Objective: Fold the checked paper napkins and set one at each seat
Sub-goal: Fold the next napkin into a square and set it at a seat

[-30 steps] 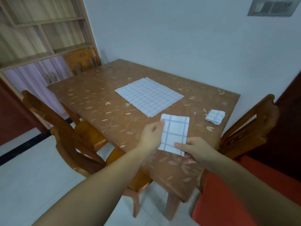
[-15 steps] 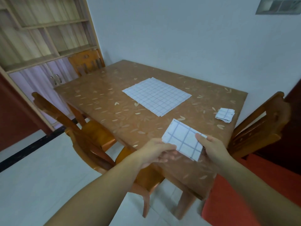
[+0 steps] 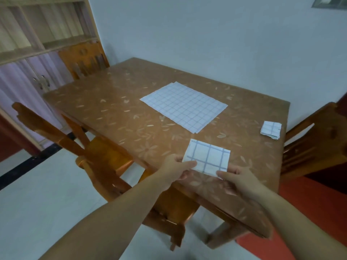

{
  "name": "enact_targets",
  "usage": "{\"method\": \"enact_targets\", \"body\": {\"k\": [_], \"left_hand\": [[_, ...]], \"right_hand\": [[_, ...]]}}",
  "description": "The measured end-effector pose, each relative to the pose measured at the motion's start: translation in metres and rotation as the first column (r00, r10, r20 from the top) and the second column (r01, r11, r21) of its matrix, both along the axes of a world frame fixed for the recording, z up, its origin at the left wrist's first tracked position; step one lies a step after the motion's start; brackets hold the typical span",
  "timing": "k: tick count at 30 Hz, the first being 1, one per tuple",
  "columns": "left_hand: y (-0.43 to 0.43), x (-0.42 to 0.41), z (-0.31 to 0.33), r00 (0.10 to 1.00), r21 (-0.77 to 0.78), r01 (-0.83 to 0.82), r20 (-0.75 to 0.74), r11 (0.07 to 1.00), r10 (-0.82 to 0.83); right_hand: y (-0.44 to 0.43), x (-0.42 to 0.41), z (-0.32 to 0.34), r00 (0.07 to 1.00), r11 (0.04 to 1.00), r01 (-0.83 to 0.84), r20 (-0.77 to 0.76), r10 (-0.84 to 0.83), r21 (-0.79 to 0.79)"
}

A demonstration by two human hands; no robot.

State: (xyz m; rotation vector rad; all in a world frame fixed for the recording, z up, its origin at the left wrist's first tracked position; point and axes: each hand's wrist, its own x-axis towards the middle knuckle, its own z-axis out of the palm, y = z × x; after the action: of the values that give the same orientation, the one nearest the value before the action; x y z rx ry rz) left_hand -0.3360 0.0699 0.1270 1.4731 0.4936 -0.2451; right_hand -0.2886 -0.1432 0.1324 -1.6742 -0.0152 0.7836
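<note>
A partly folded white napkin with blue checks [image 3: 208, 157] lies low over the near part of the brown flower-patterned table [image 3: 120, 109]. My left hand [image 3: 175, 168] pinches its near left corner. My right hand [image 3: 237, 180] pinches its near right corner. Unfolded checked napkins [image 3: 183, 105] lie flat and stacked in the middle of the table. A small folded napkin [image 3: 271, 129] sits at the table's right edge, in front of the right chair.
Wooden chairs stand at the left side [image 3: 97, 156], at the far left end [image 3: 84, 59] and at the right side [image 3: 315, 143]. A shelf cabinet [image 3: 37, 34] fills the left wall. The pale wall runs behind the table.
Both hands have kept hold of the folded napkin while it turned and settled flatter near the table's front edge. The camera view shifted slightly.
</note>
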Motion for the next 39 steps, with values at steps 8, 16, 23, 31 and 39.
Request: {"method": "enact_targets", "body": {"k": [8, 16, 23, 31, 39], "left_hand": [[0.026, 0.034, -0.024, 0.993, 0.077, 0.038, -0.118, 0.996, -0.029], [0.052, 0.06, -0.062, 0.975, 0.199, -0.025, -0.212, 0.98, 0.068], [0.071, 0.073, -0.103, 0.966, 0.261, 0.021, -0.255, 0.965, 0.048], [0.082, 0.081, -0.124, 0.942, 0.26, 0.169, -0.325, 0.951, -0.078], [0.082, 0.082, -0.126, 0.942, 0.333, 0.245, -0.304, 0.911, -0.142]], "right_hand": [[0.026, 0.051, -0.043, 0.998, 0.997, 0.04, -0.05, -0.044, -0.072], [0.056, 0.064, -0.084, 0.98, 0.988, 0.024, -0.194, -0.054, -0.154], [0.075, 0.063, -0.111, 0.973, 0.948, 0.16, -0.115, -0.198, -0.275], [0.085, 0.062, -0.128, 0.97, 0.874, 0.224, 0.015, -0.241, -0.431], [0.085, 0.07, -0.133, 0.954, 0.856, 0.279, 0.021, -0.3, -0.435]]}}
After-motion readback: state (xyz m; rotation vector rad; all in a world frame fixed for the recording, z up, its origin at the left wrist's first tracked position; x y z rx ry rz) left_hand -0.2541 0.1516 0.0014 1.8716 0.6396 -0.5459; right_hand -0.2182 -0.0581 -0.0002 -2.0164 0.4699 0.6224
